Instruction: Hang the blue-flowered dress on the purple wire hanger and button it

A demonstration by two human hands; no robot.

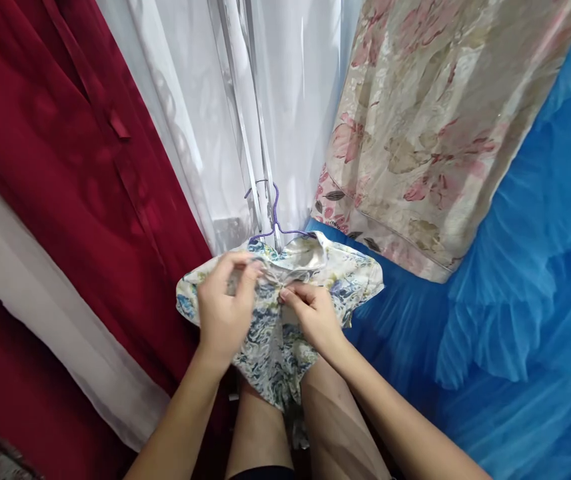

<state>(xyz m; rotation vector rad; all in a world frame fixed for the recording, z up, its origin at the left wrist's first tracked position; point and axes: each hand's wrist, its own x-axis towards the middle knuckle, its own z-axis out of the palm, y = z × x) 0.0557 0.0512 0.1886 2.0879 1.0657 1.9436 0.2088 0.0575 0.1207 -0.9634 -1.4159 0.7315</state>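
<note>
A white shirt (265,340) with a blue and yellow-green floral pattern hangs in front of me on a purple wire hanger (275,217). At the left of the neckline, my left hand (228,303) is closed, thumb and forefinger pinching the fabric, slightly blurred. My right hand (315,313) is also closed, its thumb and bent fingers gripping the shirt's front just below the collar. Whether a button or tie lies between the fingertips is too small to tell. The shirt's lower part hangs over my legs.
Dark red cloth (90,153) hangs on the left, with a pale strip (55,320) beside it. White curtains (295,100) are behind the hanger. A beige floral garment (430,133) and ruffled blue tulle (530,300) hang on the right.
</note>
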